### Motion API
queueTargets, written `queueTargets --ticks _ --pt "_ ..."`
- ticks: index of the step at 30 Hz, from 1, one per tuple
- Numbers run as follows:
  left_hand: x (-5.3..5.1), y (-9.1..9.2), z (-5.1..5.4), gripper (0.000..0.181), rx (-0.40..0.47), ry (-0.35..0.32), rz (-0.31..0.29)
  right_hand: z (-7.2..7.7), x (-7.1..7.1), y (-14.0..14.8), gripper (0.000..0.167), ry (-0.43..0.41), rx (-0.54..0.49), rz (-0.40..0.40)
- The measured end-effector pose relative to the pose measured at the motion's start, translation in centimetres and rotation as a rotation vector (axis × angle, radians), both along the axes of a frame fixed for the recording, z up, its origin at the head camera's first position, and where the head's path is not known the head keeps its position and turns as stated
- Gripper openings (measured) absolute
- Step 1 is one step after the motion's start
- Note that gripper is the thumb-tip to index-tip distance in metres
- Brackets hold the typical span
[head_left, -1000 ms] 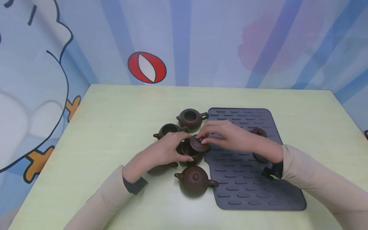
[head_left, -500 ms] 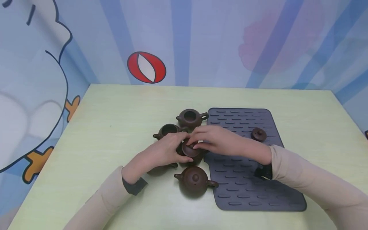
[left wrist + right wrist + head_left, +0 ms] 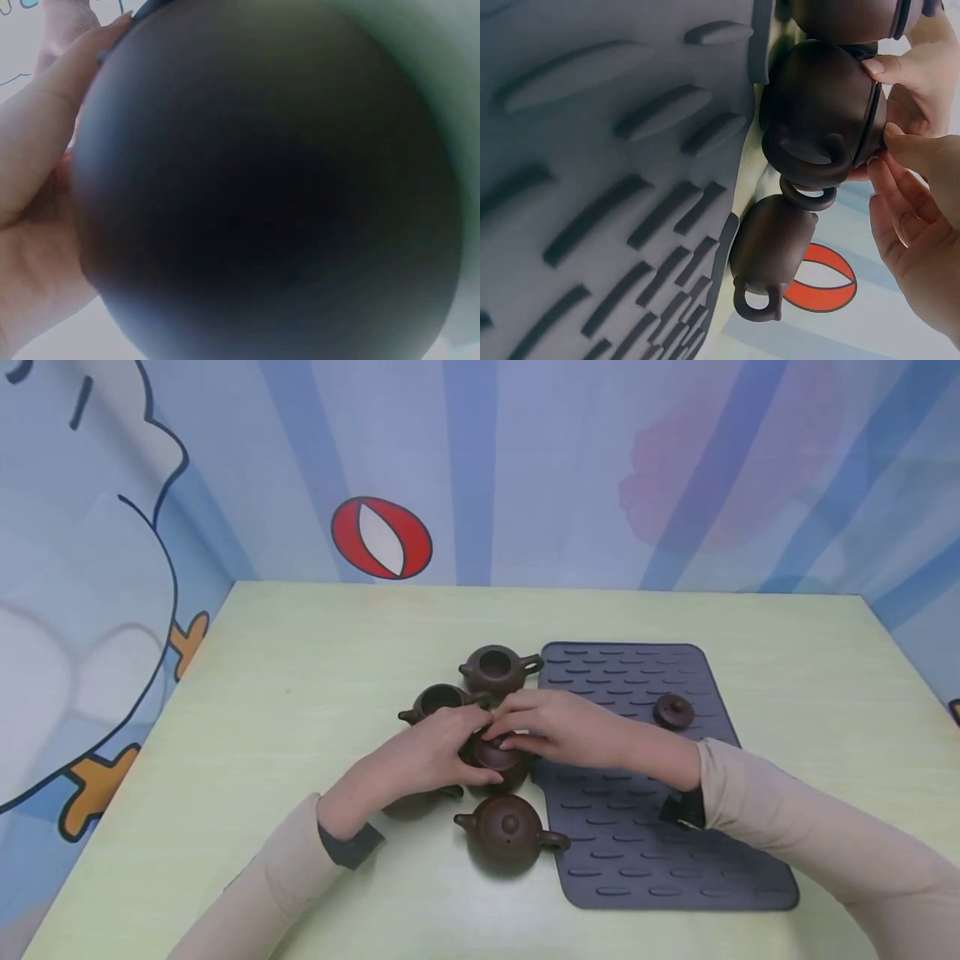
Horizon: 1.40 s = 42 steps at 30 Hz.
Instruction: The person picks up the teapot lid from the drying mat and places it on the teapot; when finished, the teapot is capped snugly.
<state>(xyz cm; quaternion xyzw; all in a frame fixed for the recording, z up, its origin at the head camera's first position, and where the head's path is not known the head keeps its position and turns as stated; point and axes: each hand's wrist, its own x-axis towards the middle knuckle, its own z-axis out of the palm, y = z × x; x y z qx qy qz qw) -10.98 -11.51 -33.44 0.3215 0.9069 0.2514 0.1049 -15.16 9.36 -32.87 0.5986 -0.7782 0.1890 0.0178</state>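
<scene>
My left hand curls its fingers and thumb round a dark brown teapot in the middle of the cluster. The teapot lid sits on its opening, and my right hand pinches the knob from above. In the right wrist view the lid lies level on the teapot body, with both hands' fingers at its rim side. A large blurred dark round surface fills most of the left wrist view; beside it my left hand shows partly.
Two lidless teapots, one at the back and one left of it, stand close by. A lidded teapot sits in front. Another teapot is partly under my left arm. A loose lid lies on the grey mat.
My right hand has moved left and down with the lid, from tilted above the teapot's opening to lying on it. My left hand has stayed on the teapot.
</scene>
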Motion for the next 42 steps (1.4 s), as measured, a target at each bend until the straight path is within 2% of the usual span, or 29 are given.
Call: queueTargets --ticks 6,11,13,15,18,20,23,26,30,37,42 --pt "-0.4 -0.9 1.2 0.062 0.01 -0.015 -0.075 0.2 0.0 0.9 0.025 -0.011 0.039 -0.027" --pt "-1.2 -2.9 1.9 0.057 0.123 -0.051 -0.076 0.5 -0.1 2.2 0.027 -0.078 0.044 -0.055" --pt "-1.8 -4.0 1.8 0.052 0.182 -0.032 -0.054 0.6 -0.2 2.8 0.027 -0.094 0.05 -0.074" --pt "-2.4 -5.1 1.6 0.051 0.223 -0.018 -0.006 0.6 -0.2 3.4 0.026 -0.101 0.058 -0.094" --pt "-3.2 -6.6 1.1 0.059 0.228 -0.011 0.079 0.5 -0.2 4.2 0.026 -0.099 0.07 -0.117" --pt "-3.5 -7.4 0.8 0.068 0.201 -0.065 0.132 0.3 -0.2 4.8 0.027 -0.09 0.075 -0.118" --pt "-3.8 -8.0 0.3 0.078 0.152 -0.145 0.168 0.1 -0.4 5.6 0.028 -0.078 0.075 -0.125" --pt "-4.0 -8.3 -0.4 0.081 0.127 -0.193 0.161 0.0 -0.4 6.7 0.028 -0.089 0.062 -0.156" --pt "-4.3 -8.4 -1.0 0.081 0.121 -0.219 0.138 -0.1 -0.2 8.2 0.028 -0.112 0.047 -0.221" --pt "-4.3 -8.6 -1.3 0.08 0.12 -0.221 0.108 -0.2 0.3 10.7 0.031 -0.109 0.007 -0.273" --pt "-4.1 -8.8 -1.3 0.077 0.132 -0.233 0.116 -0.2 0.7 12.6 0.033 -0.113 0.004 -0.316"
